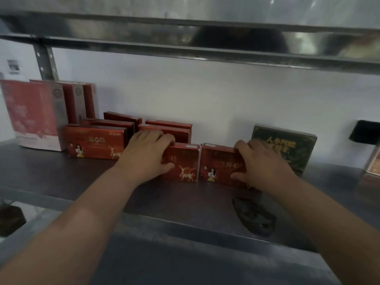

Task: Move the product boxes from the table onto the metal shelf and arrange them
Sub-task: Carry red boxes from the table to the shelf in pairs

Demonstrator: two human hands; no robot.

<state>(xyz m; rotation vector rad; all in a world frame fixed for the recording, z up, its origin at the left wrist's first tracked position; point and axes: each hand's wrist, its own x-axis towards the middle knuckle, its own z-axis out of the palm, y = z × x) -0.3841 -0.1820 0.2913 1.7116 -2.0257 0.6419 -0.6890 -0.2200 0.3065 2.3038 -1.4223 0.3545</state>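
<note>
left hand: I see it curled on the left box, fingers over the top edge and thumb pressed to the front face. It is a firm hold, not a wide one.
left box: red, upright on the shelf, front towards me. A gold deer shows on the part the hand leaves bare.
right hand: it grips the right box, fingers hooked over the top and thumb low on the front face.
right box: red, upright on the shelf just beside the left box, with only a thin gap between them. A small printed figure shows near its lower left corner, and the hand hides its right end.
red rows: more boxes of the same kind stand upright behind and to the left of the held pair, in two files running back towards the wall. The left hand's fingers overlap the nearer file from my view, and I cannot tell whether they touch it.
pink boxes: taller, upright at the far left, just beside the red rows.
green box: dark with gold lettering, upright behind the right hand. I cannot tell whether they touch.
upper shelf: a metal edge across the top, blurred.
</note>
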